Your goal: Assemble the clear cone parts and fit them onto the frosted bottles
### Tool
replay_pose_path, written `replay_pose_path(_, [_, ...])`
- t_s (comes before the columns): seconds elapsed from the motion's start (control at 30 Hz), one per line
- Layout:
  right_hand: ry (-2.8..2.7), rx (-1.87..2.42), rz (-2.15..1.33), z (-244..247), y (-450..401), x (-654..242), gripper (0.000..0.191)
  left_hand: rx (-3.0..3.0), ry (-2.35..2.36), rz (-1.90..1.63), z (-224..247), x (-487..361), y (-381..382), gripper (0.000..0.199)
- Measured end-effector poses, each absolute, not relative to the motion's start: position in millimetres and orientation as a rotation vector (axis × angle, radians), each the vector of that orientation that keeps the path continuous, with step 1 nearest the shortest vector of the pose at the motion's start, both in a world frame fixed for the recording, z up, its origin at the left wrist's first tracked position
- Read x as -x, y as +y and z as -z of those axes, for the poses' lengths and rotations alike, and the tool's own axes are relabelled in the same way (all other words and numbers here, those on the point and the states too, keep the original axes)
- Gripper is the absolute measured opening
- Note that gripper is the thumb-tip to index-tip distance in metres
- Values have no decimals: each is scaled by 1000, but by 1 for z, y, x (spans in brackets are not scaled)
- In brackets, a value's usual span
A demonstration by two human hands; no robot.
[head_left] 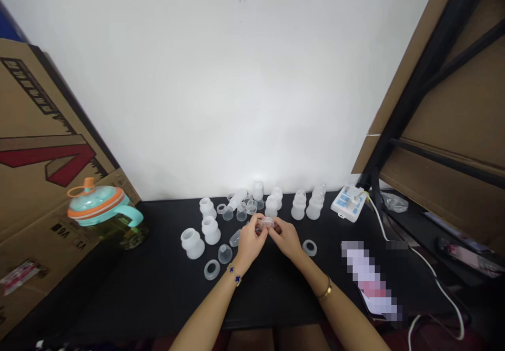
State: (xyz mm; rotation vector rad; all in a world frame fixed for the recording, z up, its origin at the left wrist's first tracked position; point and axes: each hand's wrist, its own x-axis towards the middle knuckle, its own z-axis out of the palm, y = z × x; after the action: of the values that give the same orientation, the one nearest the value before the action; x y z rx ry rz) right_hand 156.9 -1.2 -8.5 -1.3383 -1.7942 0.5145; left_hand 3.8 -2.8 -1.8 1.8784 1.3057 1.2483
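Note:
My left hand (pixel 252 238) and my right hand (pixel 284 236) meet over the middle of the black table, fingers closed on a small translucent bottle collar (pixel 268 222). What is inside the collar is too small to tell. Just behind stands a white baby bottle body (pixel 271 205). By my left wrist lie a clear dome cap (pixel 224 254) and a loose ring collar (pixel 212 270). Another ring collar (pixel 310 248) rests right of my right hand. A clear piece (pixel 235 238) is partly hidden by my left hand.
White bottle bodies (pixel 193 243) stand at left, with several clear caps (pixel 242 212) near the wall. Two bottles with tops (pixel 299 204) stand at right. Around them are a large jug (pixel 102 211), a power strip (pixel 347 202), a white cable (pixel 381 219) and a blurred-out phone (pixel 371 282).

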Motion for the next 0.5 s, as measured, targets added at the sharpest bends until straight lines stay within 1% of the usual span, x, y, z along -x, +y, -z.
replay_pose_path(0.5, [-1810, 1340, -492, 6, -4, -156, 25, -1835, 1333, -1278, 0, -5, -4, 16])
